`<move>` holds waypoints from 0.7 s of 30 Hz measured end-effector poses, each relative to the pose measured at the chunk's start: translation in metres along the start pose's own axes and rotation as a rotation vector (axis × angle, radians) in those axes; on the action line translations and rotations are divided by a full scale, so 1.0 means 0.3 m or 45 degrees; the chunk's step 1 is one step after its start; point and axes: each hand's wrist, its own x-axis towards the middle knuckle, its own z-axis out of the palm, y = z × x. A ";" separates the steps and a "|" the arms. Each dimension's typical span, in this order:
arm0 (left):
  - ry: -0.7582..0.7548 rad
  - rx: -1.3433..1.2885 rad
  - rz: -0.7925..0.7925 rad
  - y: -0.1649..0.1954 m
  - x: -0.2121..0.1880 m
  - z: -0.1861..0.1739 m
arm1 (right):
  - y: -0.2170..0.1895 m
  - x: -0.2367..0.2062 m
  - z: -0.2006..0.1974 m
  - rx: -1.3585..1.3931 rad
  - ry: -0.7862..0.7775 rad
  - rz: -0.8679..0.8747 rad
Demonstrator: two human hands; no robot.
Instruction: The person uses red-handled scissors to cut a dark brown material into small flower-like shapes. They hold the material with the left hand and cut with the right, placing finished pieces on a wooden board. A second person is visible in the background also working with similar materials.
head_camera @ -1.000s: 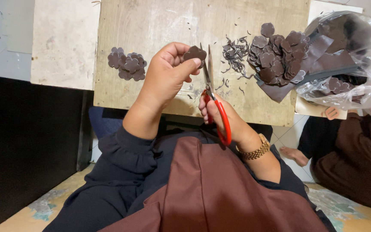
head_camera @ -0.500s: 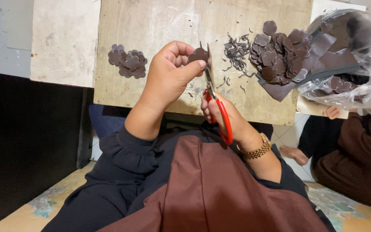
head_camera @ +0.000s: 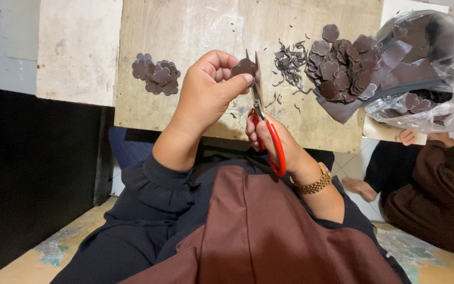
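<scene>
A dark brown flower-shaped cutout (head_camera: 244, 67) is pinched in the left hand (head_camera: 206, 94), just above the right hand (head_camera: 274, 139), which is closed around red-handled scissors (head_camera: 265, 126). A pile of cutouts (head_camera: 342, 68) lies right of both hands; a smaller pile (head_camera: 156, 73) lies left, on the board (head_camera: 195, 31).

Bare board (head_camera: 195, 31) between small pile (head_camera: 156, 73) and scraps (head_camera: 289, 63).
</scene>
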 end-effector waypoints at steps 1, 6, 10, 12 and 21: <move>0.000 -0.015 0.000 0.000 0.000 0.001 | -0.002 0.001 0.001 -0.003 0.004 0.004; -0.004 -0.002 0.013 0.000 -0.002 0.000 | -0.014 -0.001 0.008 -0.018 0.017 0.022; -0.003 -0.042 0.004 -0.005 0.000 -0.001 | -0.018 -0.005 0.012 -0.006 -0.016 -0.010; 0.001 -0.047 -0.016 -0.007 0.003 -0.004 | -0.018 -0.004 0.010 0.017 -0.017 0.002; -0.023 -0.164 -0.053 -0.013 0.007 -0.012 | -0.012 -0.005 0.006 0.112 -0.016 0.020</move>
